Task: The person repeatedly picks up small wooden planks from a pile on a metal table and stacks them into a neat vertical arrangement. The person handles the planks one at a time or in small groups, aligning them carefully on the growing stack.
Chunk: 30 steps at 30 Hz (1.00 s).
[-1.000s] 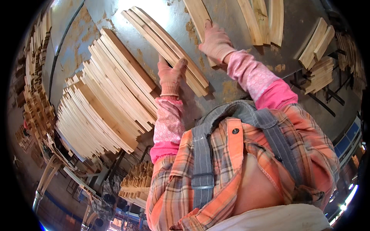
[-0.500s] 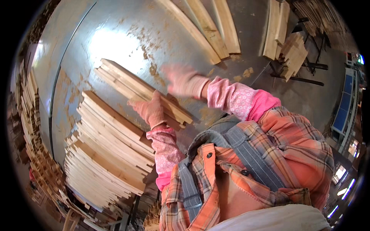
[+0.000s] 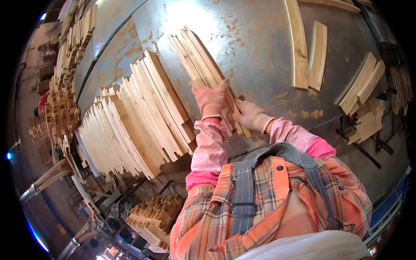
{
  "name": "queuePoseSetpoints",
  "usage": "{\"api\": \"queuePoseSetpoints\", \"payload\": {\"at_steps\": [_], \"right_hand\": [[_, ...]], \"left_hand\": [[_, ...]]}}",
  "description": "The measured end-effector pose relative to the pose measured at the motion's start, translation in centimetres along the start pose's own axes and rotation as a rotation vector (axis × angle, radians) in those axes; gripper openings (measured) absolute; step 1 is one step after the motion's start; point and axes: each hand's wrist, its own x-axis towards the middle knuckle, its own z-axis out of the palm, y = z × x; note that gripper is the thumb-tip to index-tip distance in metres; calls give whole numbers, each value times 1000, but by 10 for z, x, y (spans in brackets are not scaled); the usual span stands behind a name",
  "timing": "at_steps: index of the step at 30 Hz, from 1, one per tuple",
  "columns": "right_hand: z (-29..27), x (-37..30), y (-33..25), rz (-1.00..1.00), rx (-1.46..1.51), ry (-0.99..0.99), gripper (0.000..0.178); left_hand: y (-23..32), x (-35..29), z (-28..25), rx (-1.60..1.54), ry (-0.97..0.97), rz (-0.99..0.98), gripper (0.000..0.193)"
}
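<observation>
Wooden strips (image 3: pixel 200 63) lay bunched on the metal table (image 3: pixel 260 56), the left hand (image 3: pixel 211 99) clasping them across, the right hand (image 3: pixel 252 115) touching their near right side, its grip unclear.

Work area bright, surroundings dimmer. White glare burns out part of the grey tabletop (image 3: pixel 260 52) near the upper edge. Dark shadows edge the board stack (image 3: pixel 138 117). Blue-white lights (image 3: pixel 37 236) flare at lower left. Left hand (image 3: pixel 210 99) and right hand (image 3: pixel 253 116) well lit, slightly soft. Fisheye bends straight edges; black rim swallows corners; background detail indistinct.
</observation>
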Motion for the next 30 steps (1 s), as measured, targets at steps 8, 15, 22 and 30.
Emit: {"api": "queuePoseSetpoints", "payload": {"at_steps": [8, 15, 22, 30], "right_hand": [[-55, -8, 26, -180, -75, -15, 64], [-175, -1, 113, 381, -261, 675, 69], [-152, 33, 103, 488, -393, 552, 71], [-119, 11, 68, 338, 192, 444, 76]], "left_hand": [[19, -10, -11, -12, -21, -101, 115], [-28, -28, -72, -1799, -591, 26, 84], [-107, 23, -113, -2010, -770, 319, 75], [-211, 43, -269, -740, 25, 68, 31]]}}
